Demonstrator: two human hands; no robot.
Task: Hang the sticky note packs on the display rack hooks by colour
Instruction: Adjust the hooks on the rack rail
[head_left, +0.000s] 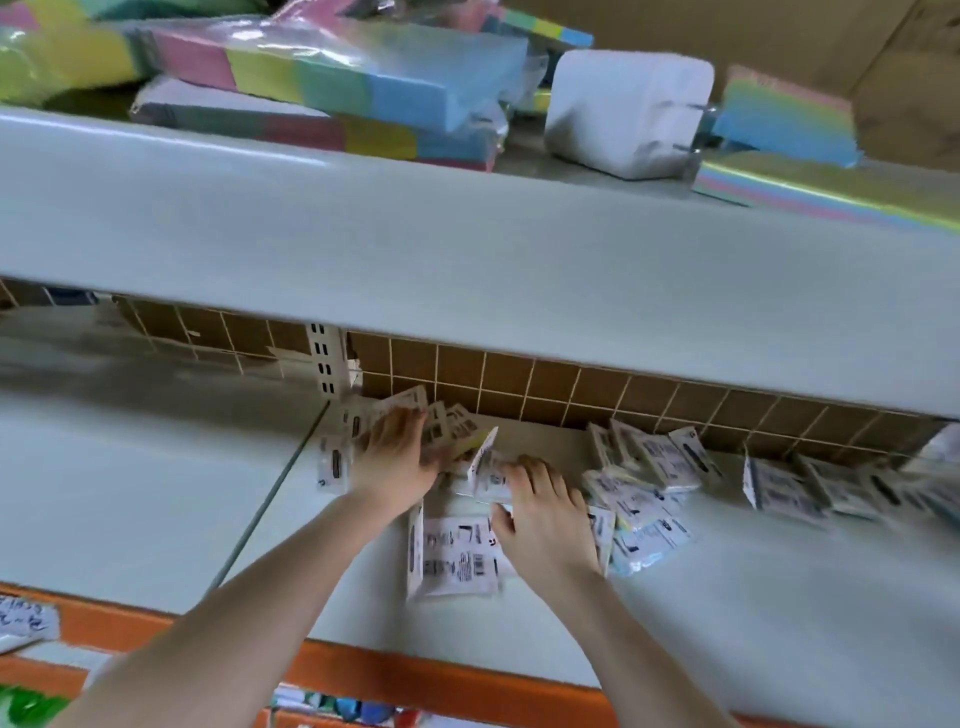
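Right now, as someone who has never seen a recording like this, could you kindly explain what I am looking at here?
There is one picture, from a camera worn on a person's head, looking down a shop shelf. No machine: two bare arms reach in. The left hand and right hand lie on small white-backed sticky note packs scattered on the pale green metal shelf; motion blur hides whether either grips one. More packs lie to the right. On the shelf above sit large pastel rainbow paper blocks in clear wrap.
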